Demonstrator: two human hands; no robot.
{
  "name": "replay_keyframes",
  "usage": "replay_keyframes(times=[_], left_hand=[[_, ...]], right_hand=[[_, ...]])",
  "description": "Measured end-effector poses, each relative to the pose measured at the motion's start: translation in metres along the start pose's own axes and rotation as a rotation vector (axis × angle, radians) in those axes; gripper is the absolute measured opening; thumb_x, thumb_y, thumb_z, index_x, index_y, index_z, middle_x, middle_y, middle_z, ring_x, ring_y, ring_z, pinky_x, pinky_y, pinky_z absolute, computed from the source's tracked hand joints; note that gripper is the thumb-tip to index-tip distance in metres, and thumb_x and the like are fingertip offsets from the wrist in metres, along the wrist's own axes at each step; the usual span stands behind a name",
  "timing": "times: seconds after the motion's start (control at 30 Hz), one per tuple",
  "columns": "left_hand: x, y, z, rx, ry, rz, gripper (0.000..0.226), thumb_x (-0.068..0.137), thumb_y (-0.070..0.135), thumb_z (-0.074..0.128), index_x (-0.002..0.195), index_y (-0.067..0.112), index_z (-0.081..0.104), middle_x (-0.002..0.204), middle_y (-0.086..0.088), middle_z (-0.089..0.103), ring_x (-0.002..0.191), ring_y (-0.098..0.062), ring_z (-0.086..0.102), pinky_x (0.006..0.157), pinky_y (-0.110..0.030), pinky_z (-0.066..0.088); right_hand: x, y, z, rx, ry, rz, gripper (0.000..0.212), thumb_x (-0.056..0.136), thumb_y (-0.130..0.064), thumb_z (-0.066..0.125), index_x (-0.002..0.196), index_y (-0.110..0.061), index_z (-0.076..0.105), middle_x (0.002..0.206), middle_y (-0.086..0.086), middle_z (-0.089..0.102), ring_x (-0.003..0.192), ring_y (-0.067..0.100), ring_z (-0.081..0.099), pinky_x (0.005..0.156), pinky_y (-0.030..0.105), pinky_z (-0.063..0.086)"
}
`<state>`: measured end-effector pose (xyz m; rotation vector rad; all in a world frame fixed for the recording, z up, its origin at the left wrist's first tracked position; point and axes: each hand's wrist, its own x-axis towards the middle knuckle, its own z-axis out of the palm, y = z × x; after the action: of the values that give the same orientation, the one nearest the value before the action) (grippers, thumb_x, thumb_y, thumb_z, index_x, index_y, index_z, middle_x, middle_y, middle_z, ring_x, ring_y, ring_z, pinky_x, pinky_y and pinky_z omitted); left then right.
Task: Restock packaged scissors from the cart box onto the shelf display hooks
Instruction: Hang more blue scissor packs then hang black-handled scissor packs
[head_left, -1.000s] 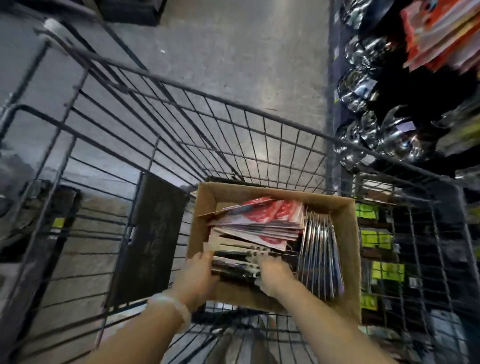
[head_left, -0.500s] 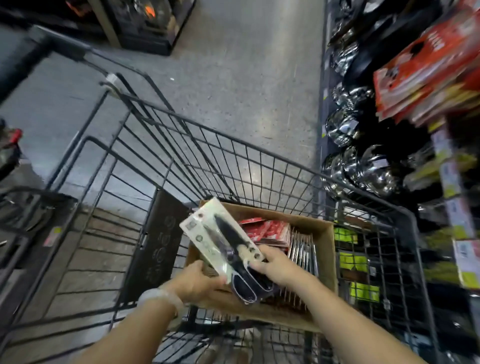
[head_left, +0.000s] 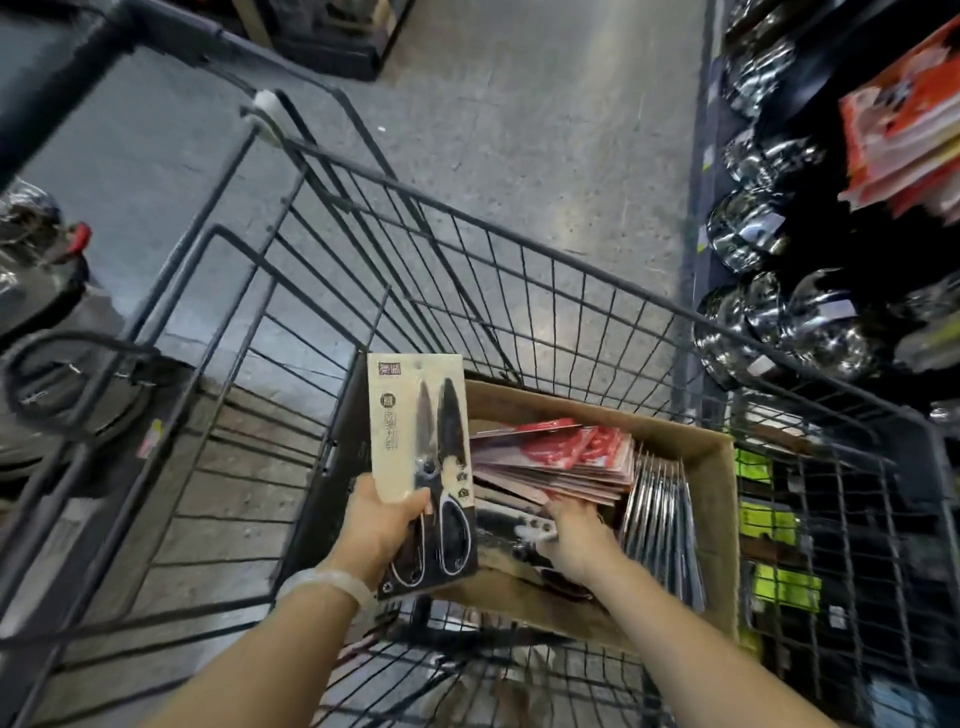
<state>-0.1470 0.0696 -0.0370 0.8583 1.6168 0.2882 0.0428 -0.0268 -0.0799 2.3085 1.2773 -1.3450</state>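
The left hand (head_left: 382, 525) grips a scissors pack (head_left: 422, 457) upright above the box (head_left: 711, 499). The right hand (head_left: 576, 540) reaches into the box, fingers curled on another pack (head_left: 511, 525). The held pack is cream, its scissors black-handled.

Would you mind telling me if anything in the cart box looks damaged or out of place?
Nothing stands out: the cardboard box looks intact, with its packs stacked or filed on edge, and the scissors pack in the left hand looks undamaged.

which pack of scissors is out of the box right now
The cream-carded scissors pack gripped upright in the left hand; the other packs still lie in the cardboard box.
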Motion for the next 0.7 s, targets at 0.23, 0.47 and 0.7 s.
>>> replay_keyframes(times=[0.23, 0.47, 0.7], left_hand=[[0.008, -0.006, -0.008, 0.037, -0.025, -0.014, 0.034, 0.084, 0.005, 0.067, 0.109, 0.013, 0.046, 0.092, -0.003, 0.061, 0.086, -0.020, 0.062, 0.073, -0.034, 0.053], [0.002, 0.014, -0.009, 0.039, -0.111, 0.021, 0.039, 0.080, 0.006, 0.071, 0.115, 0.004, 0.055, 0.108, -0.017, 0.068, 0.096, -0.031, 0.067, 0.086, -0.046, 0.056], [-0.028, 0.067, -0.001, -0.039, -0.277, 0.112, 0.053, 0.070, 0.008, 0.079, 0.117, 0.006, 0.056, 0.106, -0.018, 0.070, 0.093, -0.033, 0.070, 0.086, -0.049, 0.056]], right_hand=[[0.031, 0.002, 0.037, -0.235, 0.000, 0.001, 0.060, 0.085, -0.024, 0.062, 0.139, -0.022, 0.038, 0.137, 0.008, 0.043, 0.127, 0.028, 0.043, 0.104, 0.038, 0.036], [0.005, 0.002, 0.036, 0.018, 0.002, 0.039, 0.059, 0.088, 0.001, 0.041, 0.142, -0.022, 0.034, 0.130, 0.014, 0.056, 0.117, 0.032, 0.054, 0.090, 0.032, 0.044], [-0.066, 0.018, -0.037, 0.503, 0.309, 0.063, 0.028, 0.091, -0.004, 0.052, 0.119, -0.004, 0.057, 0.118, 0.017, 0.060, 0.114, 0.033, 0.055, 0.086, 0.027, 0.041]])
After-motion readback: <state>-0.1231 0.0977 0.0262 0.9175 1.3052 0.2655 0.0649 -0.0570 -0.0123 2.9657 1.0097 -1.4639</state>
